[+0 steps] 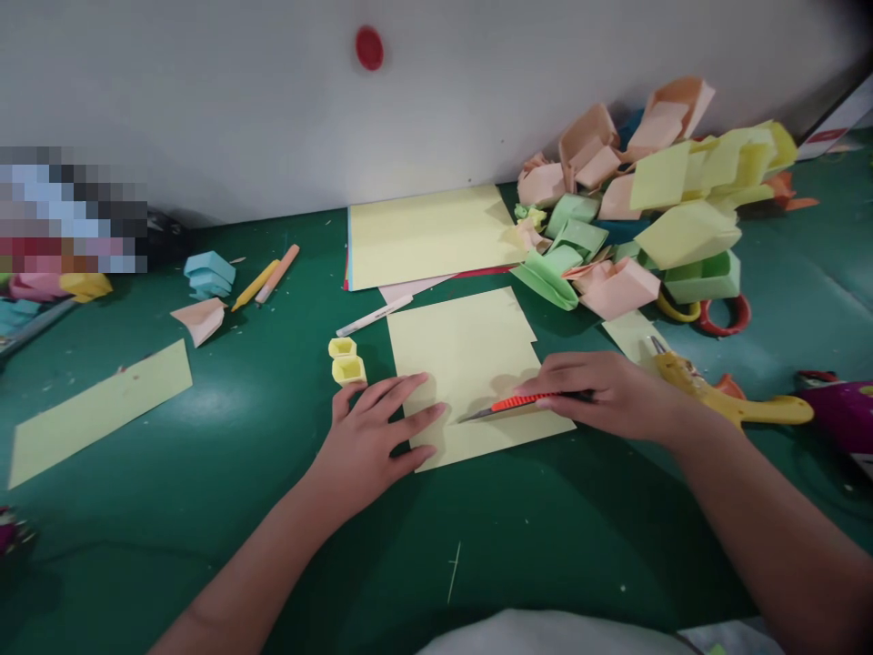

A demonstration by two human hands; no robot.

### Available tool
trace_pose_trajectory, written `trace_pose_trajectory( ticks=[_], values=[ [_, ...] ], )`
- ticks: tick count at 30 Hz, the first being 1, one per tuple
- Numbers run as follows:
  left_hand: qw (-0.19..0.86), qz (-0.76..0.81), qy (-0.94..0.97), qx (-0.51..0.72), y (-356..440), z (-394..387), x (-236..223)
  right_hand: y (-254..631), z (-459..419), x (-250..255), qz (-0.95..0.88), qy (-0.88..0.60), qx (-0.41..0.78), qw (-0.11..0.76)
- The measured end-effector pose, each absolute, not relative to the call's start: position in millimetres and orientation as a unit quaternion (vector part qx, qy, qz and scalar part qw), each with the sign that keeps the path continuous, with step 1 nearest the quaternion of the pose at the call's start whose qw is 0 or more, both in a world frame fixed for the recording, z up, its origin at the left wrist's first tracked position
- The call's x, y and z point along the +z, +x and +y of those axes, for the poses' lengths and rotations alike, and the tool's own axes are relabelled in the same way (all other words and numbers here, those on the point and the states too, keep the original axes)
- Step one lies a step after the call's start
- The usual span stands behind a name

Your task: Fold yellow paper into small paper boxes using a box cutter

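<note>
A pale yellow sheet of paper lies on the green table, with a small notch in its right edge. My left hand rests on the sheet's left side, fingers spread and flat. In my right hand is a red-handled craft knife, held low over the sheet. Its blade points left, and the tip is at the paper near my left fingertips. Whether the tip pierces the paper I cannot tell. Two small yellow folded paper pieces stand just beyond my left hand.
A paper stack lies at the back beside a white pen. Folded paper shapes are heaped at right, near a yellow glue gun and scissor handles. A yellow strip lies left, below markers.
</note>
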State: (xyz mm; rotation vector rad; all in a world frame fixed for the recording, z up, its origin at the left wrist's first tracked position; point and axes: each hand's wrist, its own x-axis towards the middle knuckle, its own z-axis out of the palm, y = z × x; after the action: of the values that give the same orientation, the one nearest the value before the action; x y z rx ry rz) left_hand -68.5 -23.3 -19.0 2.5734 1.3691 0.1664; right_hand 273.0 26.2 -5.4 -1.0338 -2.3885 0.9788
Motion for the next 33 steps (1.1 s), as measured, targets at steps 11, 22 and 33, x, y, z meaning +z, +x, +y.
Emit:
trace_pose_trajectory(
  ticks=[11, 22, 33],
  values=[
    [0.109, 0.464, 0.877, 0.061, -69.3, -22.7, -21.0, 275.8, 26.5, -7.8, -0.844, -0.371, 0.347, 0.170],
    [0.109, 0.466, 0.876, 0.051, -68.3, -23.2, -19.2, 278.7, 26.9, -6.9, -0.841, -0.380, 0.352, 0.158],
    [0.104, 0.463, 0.879, 0.046, -70.1, -22.9, -21.2, 282.0, 27.1, -6.5, -0.841, -0.386, 0.347, 0.150]
  ],
)
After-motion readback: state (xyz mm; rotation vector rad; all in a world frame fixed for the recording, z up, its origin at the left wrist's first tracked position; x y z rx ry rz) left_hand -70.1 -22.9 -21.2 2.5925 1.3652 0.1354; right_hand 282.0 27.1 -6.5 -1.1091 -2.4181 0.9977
